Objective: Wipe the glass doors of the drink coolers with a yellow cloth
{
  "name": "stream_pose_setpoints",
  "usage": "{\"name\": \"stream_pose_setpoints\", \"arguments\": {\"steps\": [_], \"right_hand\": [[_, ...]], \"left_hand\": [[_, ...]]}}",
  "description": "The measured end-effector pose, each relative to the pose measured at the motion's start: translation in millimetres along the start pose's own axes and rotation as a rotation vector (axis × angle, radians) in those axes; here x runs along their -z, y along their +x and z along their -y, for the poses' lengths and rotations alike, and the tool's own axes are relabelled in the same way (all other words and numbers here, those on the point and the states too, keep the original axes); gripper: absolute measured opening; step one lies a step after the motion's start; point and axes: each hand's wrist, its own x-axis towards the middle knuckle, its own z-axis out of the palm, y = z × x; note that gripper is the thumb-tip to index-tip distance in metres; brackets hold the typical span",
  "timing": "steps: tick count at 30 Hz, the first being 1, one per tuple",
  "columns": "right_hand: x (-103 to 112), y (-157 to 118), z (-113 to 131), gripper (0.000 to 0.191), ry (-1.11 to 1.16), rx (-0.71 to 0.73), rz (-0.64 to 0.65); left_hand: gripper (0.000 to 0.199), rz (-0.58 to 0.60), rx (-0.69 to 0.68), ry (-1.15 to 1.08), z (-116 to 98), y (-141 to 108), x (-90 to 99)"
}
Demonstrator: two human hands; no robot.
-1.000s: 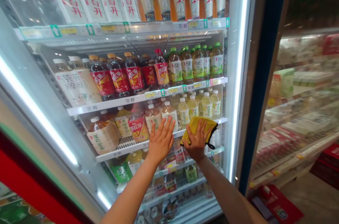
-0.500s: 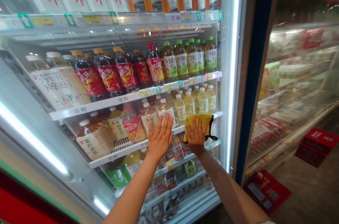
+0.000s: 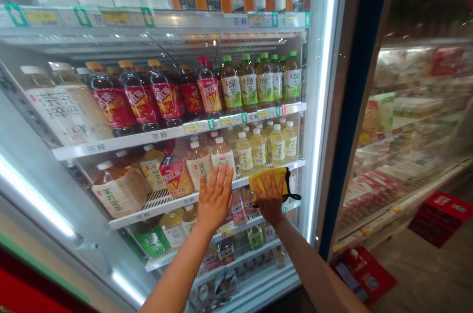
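A glass door covers the tall lit cooler, whose shelves (image 3: 162,134) hold rows of drink bottles. My left hand (image 3: 215,199) lies flat against the glass with its fingers spread, in front of the bottles with white caps. To the right of it, my right hand (image 3: 269,198) presses a yellow cloth (image 3: 281,179) with black edging onto the glass. Its fingers are spread over the cloth, and a black loop sticks out at the cloth's right side. Small pale-yellow bottles (image 3: 257,148) stand behind the glass just above the cloth.
Red tea bottles (image 3: 166,98) and green tea bottles (image 3: 249,81) fill the shelf above my hands. A bright light strip (image 3: 323,86) runs down the cooler's right side. Right of the dark blue frame is another display case (image 3: 406,155), with red boxes (image 3: 439,217) beside it.
My right hand and the cloth have moved slightly left and down over the glass, and the cloth's shape has changed. The whole view has shifted a little.
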Motion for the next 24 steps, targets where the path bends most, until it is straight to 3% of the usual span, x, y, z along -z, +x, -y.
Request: {"name": "stream_pose_setpoints", "arguments": {"steps": [3, 6, 10, 13, 15, 18, 21, 24], "right_hand": [[9, 28, -18, 0.045, 0.096, 0.187, 0.04], [20, 45, -55, 0.042, 0.129, 0.127, -0.01], [26, 9, -73, 0.044, -0.006, -0.061, -0.026], [27, -12, -68, 0.044, 0.0, 0.072, 0.107], [30, -1, -74, 0.046, 0.043, 0.192, 0.15], [36, 35, -106, 0.049, 0.099, 0.238, 0.143], [45, 49, -144, 0.045, 0.097, 0.079, 0.105], [52, 31, -159, 0.046, 0.037, -0.08, 0.024]], "left_hand": [[0.088, 0.041, 0.001, -0.005, -18, 3, -5.7], [0.091, 0.066, 0.014, -0.012, -37, 6, -11.0], [0.094, 0.083, 0.021, -0.017, -59, 6, -16.9], [0.093, 0.1, 0.024, -0.029, -75, 9, -22.8], [0.094, 0.105, 0.012, -0.05, -85, 15, -27.5], [0.094, 0.097, -0.001, -0.08, -101, 27, -34.2], [0.093, 0.087, -0.006, -0.093, -117, 37, -39.2], [0.093, 0.071, -0.014, -0.093, -131, 40, -43.3]]}}
